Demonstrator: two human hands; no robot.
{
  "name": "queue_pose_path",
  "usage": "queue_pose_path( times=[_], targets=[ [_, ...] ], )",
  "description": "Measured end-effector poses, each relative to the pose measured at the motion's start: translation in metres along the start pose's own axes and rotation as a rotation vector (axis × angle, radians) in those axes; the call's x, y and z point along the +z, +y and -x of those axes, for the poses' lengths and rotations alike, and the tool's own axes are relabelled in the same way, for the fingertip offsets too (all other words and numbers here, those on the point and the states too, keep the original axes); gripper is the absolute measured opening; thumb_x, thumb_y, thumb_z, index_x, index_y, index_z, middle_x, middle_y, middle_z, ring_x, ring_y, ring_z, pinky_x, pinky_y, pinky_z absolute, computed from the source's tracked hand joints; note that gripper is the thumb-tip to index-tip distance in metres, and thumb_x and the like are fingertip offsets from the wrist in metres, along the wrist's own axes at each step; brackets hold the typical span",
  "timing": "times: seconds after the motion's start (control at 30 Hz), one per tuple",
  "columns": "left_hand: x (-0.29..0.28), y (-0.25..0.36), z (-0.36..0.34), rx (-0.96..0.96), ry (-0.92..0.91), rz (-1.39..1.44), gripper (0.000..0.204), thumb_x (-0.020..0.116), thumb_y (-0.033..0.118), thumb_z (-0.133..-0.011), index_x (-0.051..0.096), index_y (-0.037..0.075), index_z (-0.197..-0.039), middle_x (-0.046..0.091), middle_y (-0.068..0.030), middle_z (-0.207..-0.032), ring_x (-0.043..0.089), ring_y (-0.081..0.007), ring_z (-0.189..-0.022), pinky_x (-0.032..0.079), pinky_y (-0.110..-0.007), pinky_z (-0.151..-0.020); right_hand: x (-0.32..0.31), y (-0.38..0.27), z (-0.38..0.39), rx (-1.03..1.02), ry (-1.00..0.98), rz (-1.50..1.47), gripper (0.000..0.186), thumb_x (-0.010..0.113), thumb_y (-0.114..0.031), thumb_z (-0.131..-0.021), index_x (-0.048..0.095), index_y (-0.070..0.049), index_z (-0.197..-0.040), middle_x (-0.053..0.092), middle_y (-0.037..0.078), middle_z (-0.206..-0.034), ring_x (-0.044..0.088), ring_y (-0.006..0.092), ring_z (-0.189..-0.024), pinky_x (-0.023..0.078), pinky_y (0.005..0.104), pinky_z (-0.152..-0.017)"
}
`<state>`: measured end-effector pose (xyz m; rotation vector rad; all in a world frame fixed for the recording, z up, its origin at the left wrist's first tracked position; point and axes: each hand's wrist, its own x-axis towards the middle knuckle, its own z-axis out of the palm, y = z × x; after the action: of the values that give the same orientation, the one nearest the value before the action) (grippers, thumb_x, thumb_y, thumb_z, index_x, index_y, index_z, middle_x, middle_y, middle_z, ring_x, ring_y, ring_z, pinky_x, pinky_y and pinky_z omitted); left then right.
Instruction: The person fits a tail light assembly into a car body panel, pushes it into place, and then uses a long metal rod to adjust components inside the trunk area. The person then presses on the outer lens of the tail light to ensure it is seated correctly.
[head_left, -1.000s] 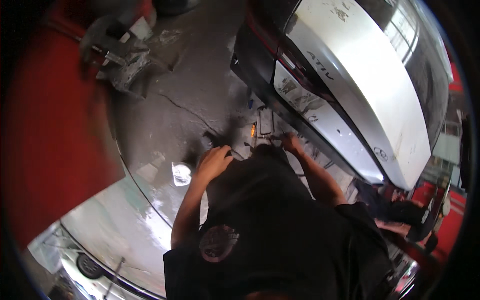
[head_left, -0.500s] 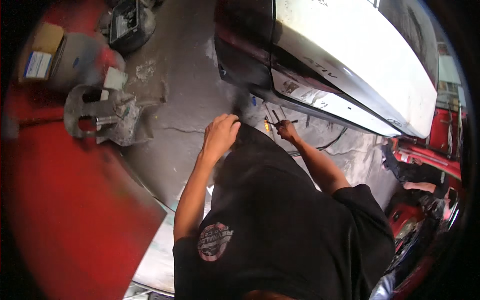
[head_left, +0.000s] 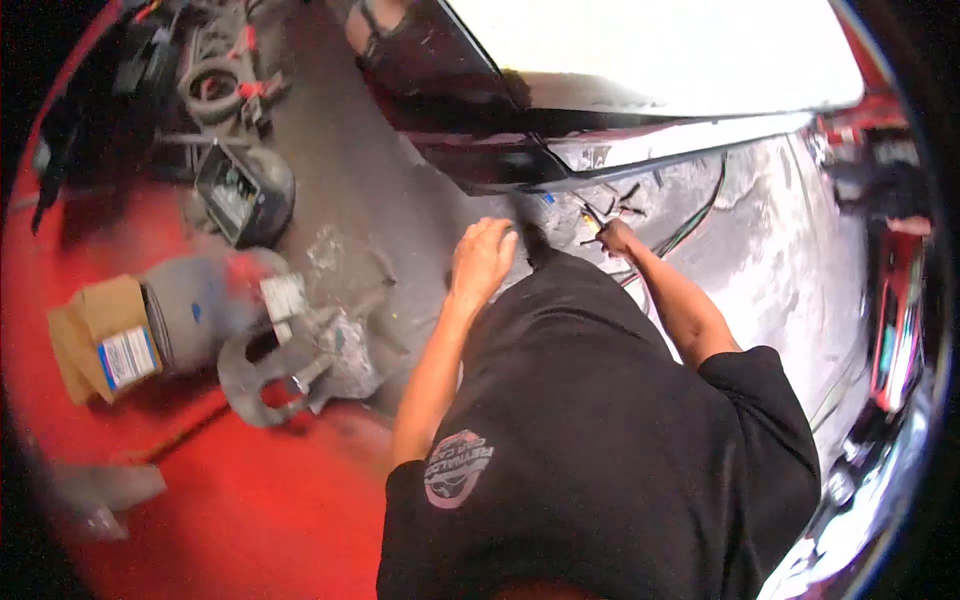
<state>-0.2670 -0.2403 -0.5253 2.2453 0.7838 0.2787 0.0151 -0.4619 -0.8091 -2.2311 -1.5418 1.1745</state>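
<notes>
Bumper (head_left: 455,140): dark edge across upper centre, above both hands in the frame.
Floor (head_left: 335,160): grey strip between bumper and metal part (head_left: 345,365) at centre left.
Hose (head_left: 705,210): curves upward, near the right forearm.
Left hand (head_left: 485,260): upper centre, fingers bent; cannot tell whether they grip anything.
Right hand (head_left: 618,238): right of upper centre, arm extended, fingers curled around dark tool (head_left: 598,214) below the bumper.

The black car bodywork (head_left: 430,95) looked glossy and smooth. The shirt (head_left: 620,450) was of soft, matt cloth. The box (head_left: 92,300) appeared to be of matt cardboard, with a smooth paper label (head_left: 129,357) on it. The floor (head_left: 345,170) seemed dull and rough, like worn concrete. The material of the thin item (head_left: 598,218) in the right hand (head_left: 619,238) was too blurred to tell.
</notes>
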Motion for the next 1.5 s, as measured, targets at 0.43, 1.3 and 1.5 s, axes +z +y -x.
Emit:
queue_pose_path(
  times=[0.43, 1.3, 1.5],
  targets=[
    [-0.070, -0.082, -0.001, 0.439, -0.287, -0.137, 0.038, 0.064, 0.020, -0.090, 0.061, 0.001, -0.122, 0.060, -0.0189, -0.126, 0.057, -0.0366, -0.117, 0.046, -0.044, -0.099, 0.198, -0.174, 0.120, 0.904, 0.435, -0.353, 0.040, 0.052, -0.026, -0.084, 0.067, 0.007, -0.102, 0.065, 0.034, -0.106, 0.064, 0.0468, -0.101, 0.050, 0.0512, -0.091],
    [-0.076, 0.037, -0.110, 0.727, 0.204, -0.418, 0.076, 0.072, 0.019, -0.084, 0.033, 0.005, -0.148, 0.023, -0.0358, -0.149, 0.020, -0.0537, -0.142, 0.023, -0.062, -0.113, 0.286, -0.196, 0.126, 0.903, 0.624, -0.476, 0.039, 0.055, -0.029, -0.086, 0.066, 0.007, -0.093, 0.067, 0.028, -0.096, 0.068, 0.0388, -0.089, 0.053, 0.0449, -0.086],
    [-0.050, 0.050, -0.143, 0.733, 0.178, -0.636, 0.100, 0.080, 0.033, -0.080, 0.018, 0.014, -0.156, 0.011, -0.0369, -0.154, 0.008, -0.0583, -0.143, 0.017, -0.073, -0.109, 0.286, -0.184, 0.159, 1.033, 0.610, -0.775, 0.041, 0.054, -0.030, -0.086, 0.067, 0.003, -0.105, 0.066, 0.024, -0.116, 0.062, 0.0378, -0.112, 0.046, 0.0431, -0.101]
  ],
)
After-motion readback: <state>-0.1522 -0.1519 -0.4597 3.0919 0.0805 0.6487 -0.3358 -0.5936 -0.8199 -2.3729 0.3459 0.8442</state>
